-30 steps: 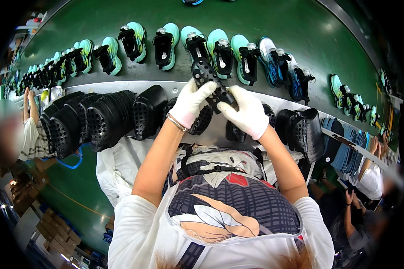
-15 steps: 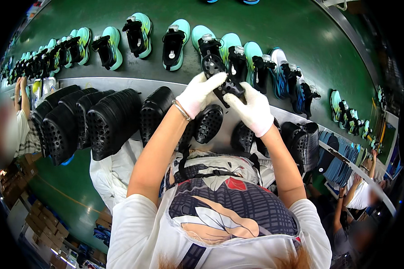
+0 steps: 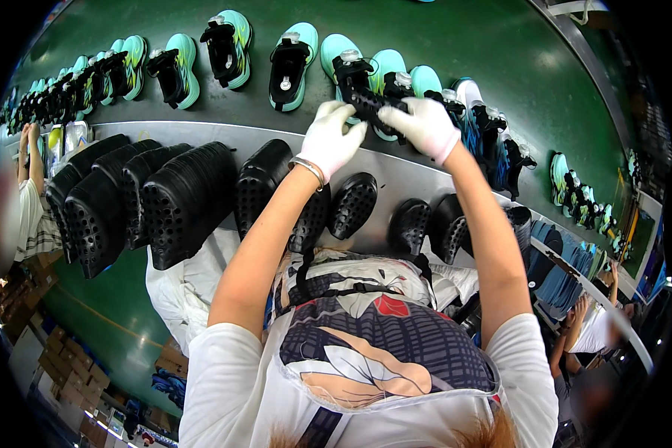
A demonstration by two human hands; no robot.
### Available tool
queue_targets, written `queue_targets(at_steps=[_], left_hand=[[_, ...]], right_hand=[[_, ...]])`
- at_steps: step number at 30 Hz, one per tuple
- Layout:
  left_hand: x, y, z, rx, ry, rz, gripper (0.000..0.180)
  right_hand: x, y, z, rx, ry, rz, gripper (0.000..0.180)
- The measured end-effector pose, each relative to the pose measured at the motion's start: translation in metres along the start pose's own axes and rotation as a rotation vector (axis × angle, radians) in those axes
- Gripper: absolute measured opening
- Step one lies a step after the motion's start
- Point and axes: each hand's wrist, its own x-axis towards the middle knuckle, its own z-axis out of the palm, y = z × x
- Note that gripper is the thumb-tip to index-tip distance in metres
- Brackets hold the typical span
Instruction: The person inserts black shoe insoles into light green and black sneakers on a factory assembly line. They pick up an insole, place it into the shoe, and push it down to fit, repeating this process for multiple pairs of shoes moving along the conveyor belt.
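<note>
In my gloved right hand (image 3: 425, 125) is a black perforated plastic shoe insert (image 3: 368, 103), its thumb and fingers closed round the near end. The insert's far end meets the dark opening of a mint-green shoe (image 3: 337, 49); how deep it sits is hidden. My gloved left hand (image 3: 331, 139) is at the same shoe's heel, thumb and fingers curled on either side of its edge. A white glove covers each hand. Another mint-green shoe (image 3: 387, 64) stands just right of it, partly behind my right hand.
A green work surface (image 3: 455, 37) carries more shoes to both sides, including a mint-green shoe (image 3: 290, 66). Along the nearer metal ledge (image 3: 276, 133) lie stacks of black inserts (image 3: 190, 198) and a single insert (image 3: 352, 205). Other people work at far left and right.
Both hands have moved apart and the insert has gone from above the ledge to the shoe's opening. My left hand has let go of the insert and moved to the heel.
</note>
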Motion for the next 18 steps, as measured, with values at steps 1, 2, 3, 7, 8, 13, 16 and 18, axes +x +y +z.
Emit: queue_targets(at_steps=[1, 2, 3, 7, 8, 13, 16, 18], left_hand=[[0.000, -0.003, 0.003, 0.084, 0.035, 0.184, 0.042], [0.003, -0.005, 0.004, 0.160, 0.068, 0.367, 0.042], [0.004, -0.005, 0.006, 0.184, 0.009, 0.329, 0.045], [0.023, -0.015, 0.013, 0.346, -0.067, 0.259, 0.044], [0.027, -0.014, 0.014, 0.342, -0.067, 0.260, 0.044], [0.051, -0.026, 0.027, 0.277, -0.105, 0.016, 0.048], [0.061, -0.058, 0.042, 0.283, -0.007, 0.082, 0.048], [0.062, -0.047, 0.038, 0.271, -0.097, -0.024, 0.043]], right_hand=[[0.009, -0.001, -0.006, -0.049, -0.039, 0.005, 0.057], [0.018, -0.003, -0.011, -0.104, -0.080, 0.014, 0.057], [0.028, -0.009, -0.009, -0.178, -0.086, -0.015, 0.058], [0.052, -0.026, 0.018, -0.350, -0.075, 0.047, 0.046], [0.050, -0.039, 0.018, -0.387, -0.086, 0.089, 0.042], [0.071, -0.048, 0.041, -0.449, -0.069, 0.114, 0.028], [0.081, -0.054, 0.050, -0.559, -0.109, 0.107, 0.019], [0.084, -0.055, 0.044, -0.668, -0.221, 0.099, 0.022]])
